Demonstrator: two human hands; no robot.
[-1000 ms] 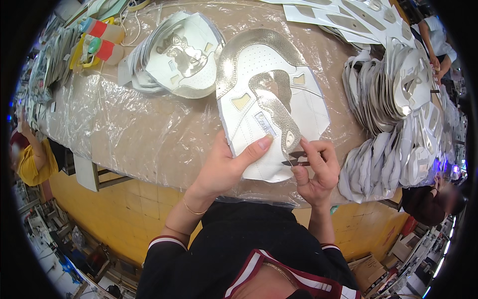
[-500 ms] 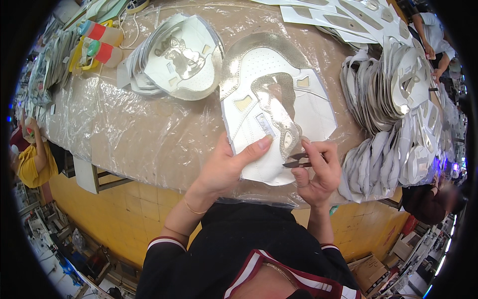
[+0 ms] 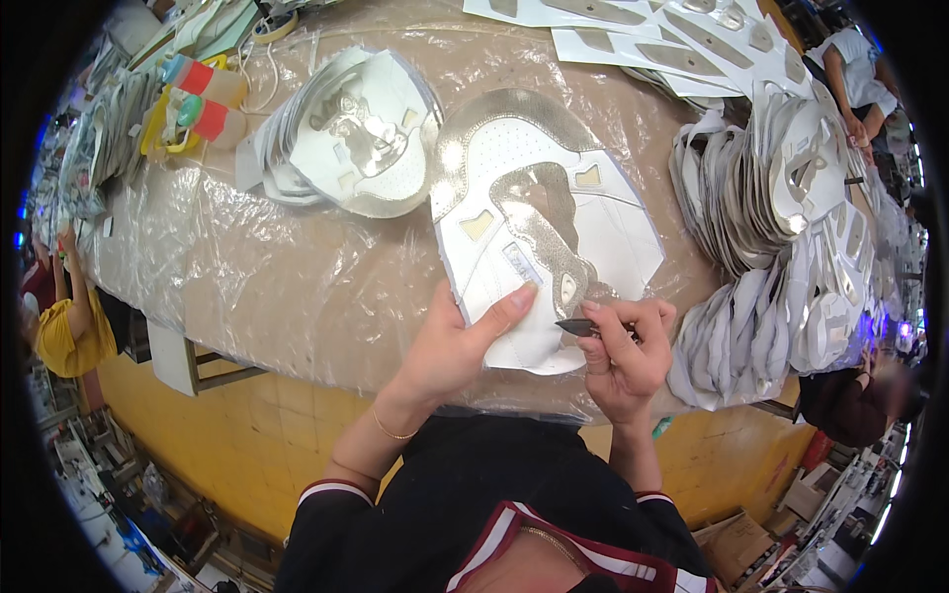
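A white shoe upper (image 3: 615,237) with shiny champagne-coloured trim lies flat over the plastic-covered table in front of me. My left hand (image 3: 457,336) grips its lower left edge, the thumb pressed on top near a small label patch. Between the thumb and fingers of my right hand (image 3: 631,358) is a pair of dark thread snips (image 3: 576,326). The blades are together, and their tip points left at the lower end of the metallic trim. Most of the snips' body is hidden by my fingers.
More uppers are nested in a stack (image 3: 361,124) beyond my left hand. Tall piles of uppers (image 3: 732,198) stand at the right, below flat cut sheets (image 3: 682,49). Bottles with red bands (image 3: 210,119) sit in a yellow holder at the far left. Other people work around the table.
The snips' blades, apart before, have come together. The upper has shifted slightly toward me, and my right fingers have curled further around the snips.
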